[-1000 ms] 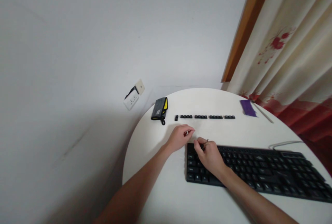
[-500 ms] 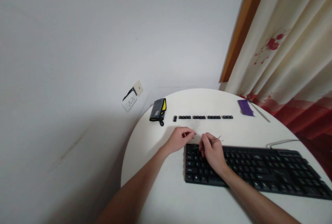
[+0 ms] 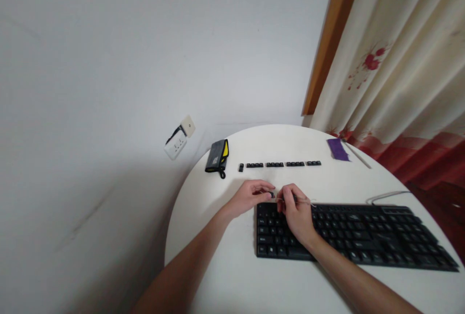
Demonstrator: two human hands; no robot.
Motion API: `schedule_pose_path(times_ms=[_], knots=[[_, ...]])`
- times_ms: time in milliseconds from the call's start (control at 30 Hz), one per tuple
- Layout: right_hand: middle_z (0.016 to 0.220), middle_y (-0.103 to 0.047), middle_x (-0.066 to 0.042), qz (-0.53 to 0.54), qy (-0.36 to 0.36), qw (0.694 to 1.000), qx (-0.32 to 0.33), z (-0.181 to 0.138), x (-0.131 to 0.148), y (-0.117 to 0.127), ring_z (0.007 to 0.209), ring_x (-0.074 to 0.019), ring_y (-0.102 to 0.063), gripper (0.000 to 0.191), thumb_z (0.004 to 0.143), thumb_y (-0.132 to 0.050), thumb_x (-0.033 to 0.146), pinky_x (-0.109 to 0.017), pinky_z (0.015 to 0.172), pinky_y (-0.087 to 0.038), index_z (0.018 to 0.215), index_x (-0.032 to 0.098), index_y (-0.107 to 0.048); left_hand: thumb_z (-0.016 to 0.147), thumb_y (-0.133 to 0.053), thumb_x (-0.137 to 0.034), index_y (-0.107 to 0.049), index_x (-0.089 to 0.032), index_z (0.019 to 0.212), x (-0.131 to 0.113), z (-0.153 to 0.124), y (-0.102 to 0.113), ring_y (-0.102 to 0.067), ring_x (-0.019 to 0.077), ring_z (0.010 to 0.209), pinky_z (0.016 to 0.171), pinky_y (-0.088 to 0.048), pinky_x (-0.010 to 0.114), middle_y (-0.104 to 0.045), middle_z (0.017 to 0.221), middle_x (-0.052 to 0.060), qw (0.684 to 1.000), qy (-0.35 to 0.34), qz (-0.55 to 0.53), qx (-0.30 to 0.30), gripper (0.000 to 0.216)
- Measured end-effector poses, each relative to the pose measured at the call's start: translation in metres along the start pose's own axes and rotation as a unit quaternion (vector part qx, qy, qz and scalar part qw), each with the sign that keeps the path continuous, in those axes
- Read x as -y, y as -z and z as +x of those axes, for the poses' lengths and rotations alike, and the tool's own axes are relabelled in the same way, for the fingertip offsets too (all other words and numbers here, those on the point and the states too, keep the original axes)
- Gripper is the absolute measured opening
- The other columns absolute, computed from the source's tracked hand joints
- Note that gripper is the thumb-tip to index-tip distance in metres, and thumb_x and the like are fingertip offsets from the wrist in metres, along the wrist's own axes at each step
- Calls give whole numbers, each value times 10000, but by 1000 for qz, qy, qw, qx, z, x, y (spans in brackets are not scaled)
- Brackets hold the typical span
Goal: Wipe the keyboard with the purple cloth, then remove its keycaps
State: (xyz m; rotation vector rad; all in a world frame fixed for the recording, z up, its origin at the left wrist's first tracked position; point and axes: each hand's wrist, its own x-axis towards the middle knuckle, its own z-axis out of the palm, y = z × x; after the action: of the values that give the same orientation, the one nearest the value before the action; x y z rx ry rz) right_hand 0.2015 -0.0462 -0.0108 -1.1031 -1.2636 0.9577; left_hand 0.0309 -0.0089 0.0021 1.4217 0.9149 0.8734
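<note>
A black keyboard (image 3: pixel 363 236) lies across the table's front right. Above its upper left corner, my left hand (image 3: pixel 250 197) pinches a small black keycap (image 3: pixel 271 194) between thumb and fingertips. Close by on the right, my right hand (image 3: pixel 298 213) is closed around a wire keycap puller (image 3: pixel 305 201), whose thin wires stick out on both sides of the fingers. One wire end reaches toward the keycap; whether they touch I cannot tell. Behind the hands, several loose keycaps (image 3: pixel 275 164) are lined up in short groups, with a separate keycap pair (image 3: pixel 241 167) at the left end.
A grey and yellow folded cloth pouch (image 3: pixel 217 155) lies at the back left of the round white table (image 3: pixel 218 241). Toward the back right are a purple cloth (image 3: pixel 338 149) and a thin stick (image 3: pixel 358 155). The keyboard's cable (image 3: pixel 388 195) curves behind it. A wall socket (image 3: pixel 176 145) is left.
The wire puller has come down out of its raised tilt and now lies nearly level, pointing at my left hand. A keycap now shows between my left fingers. The view has shifted slightly.
</note>
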Motion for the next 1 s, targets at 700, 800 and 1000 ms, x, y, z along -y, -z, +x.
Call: schedule_pose_path(times_ms=[700, 800, 1000], knots=[[568, -531, 28, -1, -26, 999, -28, 3, 1, -2, 496, -122, -485, 379, 980, -454, 444, -244, 492, -363, 703, 200, -541, 774, -763, -236, -736, -154, 934, 4, 4, -8, -651, 210, 984, 865, -495, 313, -715, 1038, 95, 997, -65, 19, -36, 182], [560, -517, 34, 2, -37, 999, -39, 4, 1, -1, 495, -122, -470, 377, 976, -457, 428, -245, 490, -351, 687, 198, -533, 784, -754, -233, -760, -169, 910, 5, 4, -5, -613, 208, 1026, 806, -479, 270, -673, 1087, 89, 990, -111, 67, -59, 141], [657, -506, 13, -23, 31, 998, -54, 3, 1, 2, 669, -145, -497, 369, 994, -414, 348, -268, 656, -397, 663, 202, -488, 816, -718, -224, -745, -159, 951, 2, 4, 0, -596, 161, 856, 754, -448, 252, -674, 925, 48, 990, -109, 49, -69, 152]])
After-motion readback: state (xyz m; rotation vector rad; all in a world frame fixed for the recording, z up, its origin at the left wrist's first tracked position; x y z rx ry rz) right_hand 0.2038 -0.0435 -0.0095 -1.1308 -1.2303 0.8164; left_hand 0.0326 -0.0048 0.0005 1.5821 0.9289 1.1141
